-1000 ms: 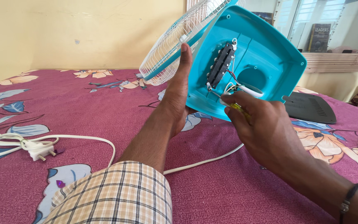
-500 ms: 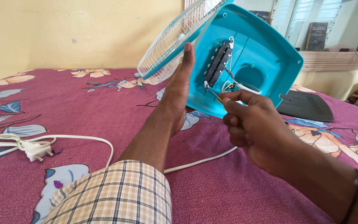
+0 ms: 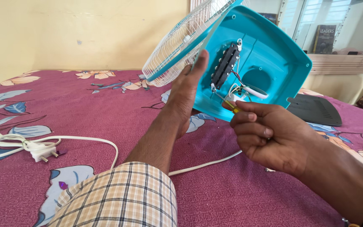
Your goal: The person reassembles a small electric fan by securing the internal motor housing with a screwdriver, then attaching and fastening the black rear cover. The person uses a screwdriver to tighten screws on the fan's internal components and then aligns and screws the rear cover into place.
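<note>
A teal fan base [image 3: 269, 50] stands tilted on the bed, its open underside turned to me, with the white wire grille [image 3: 177, 46] behind it. My left hand [image 3: 188, 94] lies flat against the base's left rim and steadies it. My right hand [image 3: 269, 136] is closed around a yellow-handled screwdriver [image 3: 228, 103]. Its thin metal tip touches the lower end of a black switch block [image 3: 225, 65] inside the base. Red and white wires [image 3: 238, 84] hang beside the block.
A white power cord with its plug [image 3: 40, 150] lies coiled at the left of the maroon flowered bedspread [image 3: 97, 109]. The cord [image 3: 206, 163] also runs under my arms. A dark cover plate [image 3: 314, 110] lies at the right. A window sill with a book [image 3: 324, 38] is behind.
My right hand has drawn back a little and turned its knuckles toward me, keeping the screwdriver tip at the block. My left hand slid slightly right along the rim.
</note>
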